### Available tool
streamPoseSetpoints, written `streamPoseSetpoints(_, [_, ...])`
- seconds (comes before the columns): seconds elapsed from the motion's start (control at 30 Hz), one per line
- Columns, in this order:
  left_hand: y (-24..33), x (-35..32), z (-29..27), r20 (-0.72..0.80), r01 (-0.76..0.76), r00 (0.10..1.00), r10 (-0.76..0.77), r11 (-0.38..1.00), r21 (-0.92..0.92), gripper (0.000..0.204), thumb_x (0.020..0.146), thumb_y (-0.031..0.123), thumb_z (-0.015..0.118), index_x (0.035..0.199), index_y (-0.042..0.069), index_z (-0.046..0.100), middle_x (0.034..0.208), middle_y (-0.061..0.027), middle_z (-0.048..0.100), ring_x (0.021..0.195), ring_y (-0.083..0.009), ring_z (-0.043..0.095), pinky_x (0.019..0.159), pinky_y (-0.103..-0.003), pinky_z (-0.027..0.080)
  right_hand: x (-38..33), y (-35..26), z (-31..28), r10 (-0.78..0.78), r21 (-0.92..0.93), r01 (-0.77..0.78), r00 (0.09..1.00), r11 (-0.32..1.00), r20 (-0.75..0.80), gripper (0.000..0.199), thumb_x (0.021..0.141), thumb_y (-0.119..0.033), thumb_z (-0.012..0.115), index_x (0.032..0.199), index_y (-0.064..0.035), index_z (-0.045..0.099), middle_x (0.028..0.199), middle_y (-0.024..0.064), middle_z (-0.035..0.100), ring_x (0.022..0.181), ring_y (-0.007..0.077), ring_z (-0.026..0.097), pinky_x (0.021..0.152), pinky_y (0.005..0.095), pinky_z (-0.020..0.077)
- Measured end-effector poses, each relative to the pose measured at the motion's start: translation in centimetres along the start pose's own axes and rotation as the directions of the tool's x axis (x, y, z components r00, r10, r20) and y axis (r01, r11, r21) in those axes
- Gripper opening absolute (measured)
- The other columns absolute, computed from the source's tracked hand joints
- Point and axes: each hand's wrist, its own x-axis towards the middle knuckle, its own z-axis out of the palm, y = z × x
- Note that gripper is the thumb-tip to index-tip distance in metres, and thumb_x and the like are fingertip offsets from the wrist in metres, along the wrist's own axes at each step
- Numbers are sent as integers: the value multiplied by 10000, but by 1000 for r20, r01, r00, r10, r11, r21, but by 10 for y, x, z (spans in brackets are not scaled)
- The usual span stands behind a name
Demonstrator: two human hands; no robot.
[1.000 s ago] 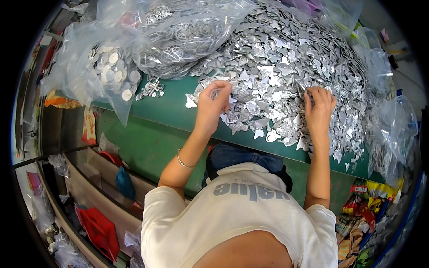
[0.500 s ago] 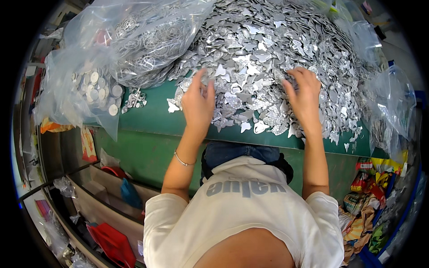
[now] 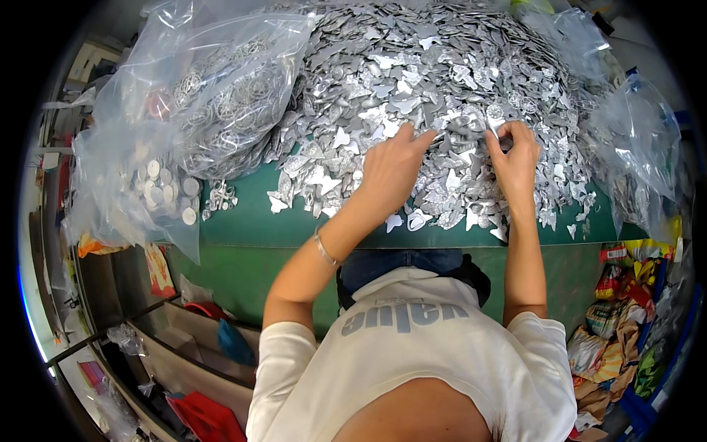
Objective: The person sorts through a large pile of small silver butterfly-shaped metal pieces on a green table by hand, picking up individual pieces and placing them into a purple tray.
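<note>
Green tabletop [image 3: 250,221] runs left to right, w/ nearly all its far half buried under a heap of small silver metal pieces [image 3: 412,81]. The heap slopes down toward the near edge, so loose bits spill w/in easy reach of the person seated at the near side. That looks like why it sits so close: both arms only need to stretch a little.

Far left, big clear plastic bags [image 3: 213,96] lean on the heap's edge; one holds silver ring-like parts, a lower one [image 3: 147,191] holds round silver discs. Kept bagged, prob. so the sorts don't mix w/ the loose pile. Another clear bag [image 3: 641,147] slumps at the right end. Colourful packets [image 3: 626,309] lie low on the right, well apart from the work.

Left hand [image 3: 390,173] rests palm-down on the near slope, fingers [image 3: 420,140] stretched out flat & unclenched, tips touching pieces just beside the right hand. It seems to steady or spread the pile, not grip.

Right hand [image 3: 515,158] is curled, thumb & forefinger pinched on one small silver piece [image 3: 492,127] at the heap's surface, right of centre. A thin bracelet [image 3: 324,250] circles the left wrist.
</note>
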Motion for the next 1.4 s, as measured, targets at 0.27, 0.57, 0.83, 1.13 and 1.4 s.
streamPoseSetpoints(0.27, [-10,26,11,180,-96,982,59,974,205,251,794,147,596,1044,170,615,824,-99,539,569,-286,593,484,-387,469,-17,39,-35,-12,32,15,995,999,-97,133,763,-100,636,875,-38,599,904,102,586,897,291,520,805,383,366])
streamPoseSetpoints(0.57, [3,22,4,98,-38,995,33,998,46,207,819,147,601,1022,111,615,792,-107,515,558,-311,574,492,-404,446,-38,24,-39,-202,260,206,978,943,-45,121,715,11,626,831,-14,602,866,120,587,867,299,548,784,374,428])
streamPoseSetpoints(0.83, [27,52,18,-8,-122,992,122,992,8,274,809,144,648,1064,55,601,700,-77,512,525,-223,517,508,-316,428,-44,-4,-19,-377,360,315,919,878,115,243,746,-62,634,976,-27,564,1004,108,538,947,288,512,832,368,404])
streamPoseSetpoints(1.13, [115,42,9,810,779,568,-146,-222,-586,366,956,218,414,1253,6,447,888,-28,544,702,-98,513,557,-220,418,-71,5,-39,-258,397,271,962,877,-87,397,751,-242,673,1061,-18,564,1121,139,516,1053,339,478,877,429,378])
streamPoseSetpoints(1.4, [91,34,29,617,621,779,-111,280,-732,204,933,101,452,1052,-14,572,686,-2,464,535,-63,365,478,-194,297,-67,95,-78,101,141,-51,922,989,-374,212,712,-28,654,924,-34,643,942,81,602,900,290,533,805,366,413])
